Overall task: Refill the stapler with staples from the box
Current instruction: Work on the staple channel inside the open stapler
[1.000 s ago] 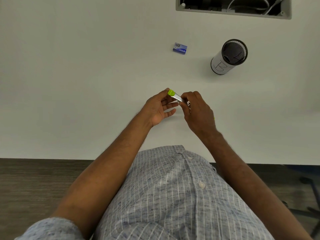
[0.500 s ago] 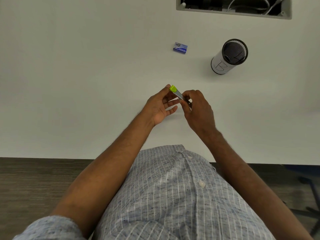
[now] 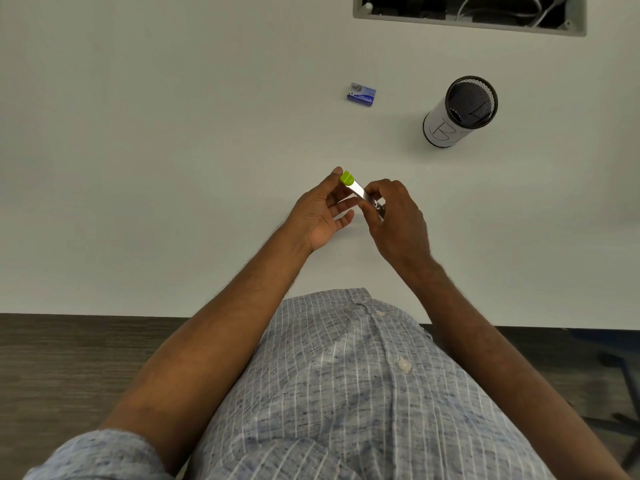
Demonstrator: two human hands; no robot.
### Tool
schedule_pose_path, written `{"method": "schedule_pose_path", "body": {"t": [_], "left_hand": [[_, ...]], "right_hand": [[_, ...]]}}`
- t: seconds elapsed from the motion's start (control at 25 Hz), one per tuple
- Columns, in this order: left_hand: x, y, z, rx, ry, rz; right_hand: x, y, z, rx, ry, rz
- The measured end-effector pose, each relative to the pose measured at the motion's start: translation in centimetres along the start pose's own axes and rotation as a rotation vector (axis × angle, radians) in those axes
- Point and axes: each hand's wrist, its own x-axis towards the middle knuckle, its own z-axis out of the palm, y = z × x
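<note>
A small stapler [image 3: 358,190] with a lime-green tip and a silver metal body is held above the white table between both hands. My left hand [image 3: 320,211] touches the green end with its thumb and fingers, palm turned up. My right hand [image 3: 394,216] grips the silver rear end, fingers curled round it, and hides that part. The blue staple box [image 3: 361,95] lies on the table well beyond the hands, apart from them.
A black mesh pen cup [image 3: 459,112] wrapped in white paper with a handwritten "B" stands at the right. A cable cutout [image 3: 469,12] with wires opens at the table's [image 3: 156,133] far edge. The near table edge runs just above my shirt.
Both hands have lifted the stapler slightly away from me; its green tip has tilted a little higher. The box and the cup stay where they were.
</note>
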Motion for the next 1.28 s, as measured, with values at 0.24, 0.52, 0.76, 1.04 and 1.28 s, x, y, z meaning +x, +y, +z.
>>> {"method": "schedule_pose_path", "body": {"t": [0.24,0.52,0.76,1.04,1.28], "left_hand": [[-0.1,0.0,0.2,0.133,0.025,0.086],[-0.4,0.2,1.0,0.153,0.031,0.155],[-0.8,0.3,1.1,0.271,-0.014,0.19],[-1.2,0.6,1.4,0.352,0.039,0.245],[-1.1,0.3,1.8,0.521,0.045,0.249]], "right_hand": [[0.0,0.4,0.4,0.069,0.008,0.017],[-0.2,0.5,1.2,0.17,0.043,0.094],[0.1,0.5,0.8,0.238,0.032,0.103],[-0.1,0.1,0.9,0.241,0.059,0.105],[0.3,0.3,0.6,0.319,0.045,0.109]]}}
